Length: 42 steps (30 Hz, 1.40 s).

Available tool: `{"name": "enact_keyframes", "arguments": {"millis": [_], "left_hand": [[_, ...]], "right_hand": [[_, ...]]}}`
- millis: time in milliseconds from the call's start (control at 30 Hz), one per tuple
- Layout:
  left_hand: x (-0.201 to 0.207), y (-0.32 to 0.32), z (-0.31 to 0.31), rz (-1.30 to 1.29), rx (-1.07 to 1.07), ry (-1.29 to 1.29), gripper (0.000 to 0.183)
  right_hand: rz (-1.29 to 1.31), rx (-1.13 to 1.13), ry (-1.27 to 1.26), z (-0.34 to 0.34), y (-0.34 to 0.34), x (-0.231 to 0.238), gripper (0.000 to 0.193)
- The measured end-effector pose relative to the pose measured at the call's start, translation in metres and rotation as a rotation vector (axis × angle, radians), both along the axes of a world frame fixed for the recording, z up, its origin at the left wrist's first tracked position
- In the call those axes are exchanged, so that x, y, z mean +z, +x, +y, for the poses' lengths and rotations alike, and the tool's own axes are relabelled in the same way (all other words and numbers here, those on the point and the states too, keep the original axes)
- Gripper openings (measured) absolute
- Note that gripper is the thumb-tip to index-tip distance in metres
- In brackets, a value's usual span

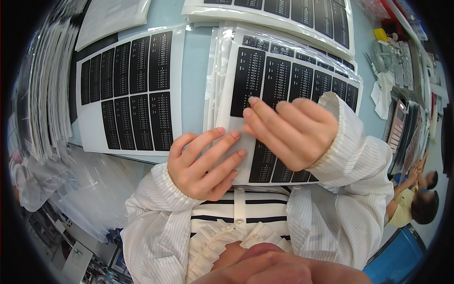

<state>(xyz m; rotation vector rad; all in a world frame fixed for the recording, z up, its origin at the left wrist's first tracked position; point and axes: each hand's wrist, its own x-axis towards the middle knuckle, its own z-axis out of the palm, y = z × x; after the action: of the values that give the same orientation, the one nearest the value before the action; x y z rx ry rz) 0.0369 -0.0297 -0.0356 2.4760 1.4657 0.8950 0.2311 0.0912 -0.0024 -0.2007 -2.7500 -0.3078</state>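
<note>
A white sheet of black rectangular labels (276,78) lies in front of me on a stack of similar sheets, with bare backing at its lower left. My left hand (204,163) rests at that sheet's left edge, fingers spread and fingertips on the bare backing. Over the sheet, my right hand (291,132) has its fingers drawn together, the tips at the lower edge of the upper-left label. Whatever sits between those fingertips, if anything, is too small to make out. To the left lies a second label sheet (130,125), its lower left also bare.
More label sheets (302,21) lie at the far side. A tall stack of sheets (49,90) borders the left, above clear plastic bags (90,189). At right are a crumpled white tissue (382,94) and a pink calculator (396,125). Other people (418,203) show at the right rim.
</note>
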Motion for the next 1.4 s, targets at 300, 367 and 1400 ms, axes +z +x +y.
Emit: {"name": "enact_keyframes", "arguments": {"millis": [300,367,1400], "left_hand": [[0.005,-0.005,0.002,-0.228,0.121,-0.083,0.043],[0.005,-0.002,0.001,-0.217,0.209,-0.111,0.044],[0.013,-0.003,-0.006,-0.853,0.316,-0.588,0.069]], "right_hand": [[0.333,-0.723,-0.516,0.002,0.122,0.021,0.026],[0.359,-0.821,-0.612,-0.004,0.156,0.011,0.026],[0.646,-0.855,-1.356,-0.040,0.171,-0.023,0.063]]}}
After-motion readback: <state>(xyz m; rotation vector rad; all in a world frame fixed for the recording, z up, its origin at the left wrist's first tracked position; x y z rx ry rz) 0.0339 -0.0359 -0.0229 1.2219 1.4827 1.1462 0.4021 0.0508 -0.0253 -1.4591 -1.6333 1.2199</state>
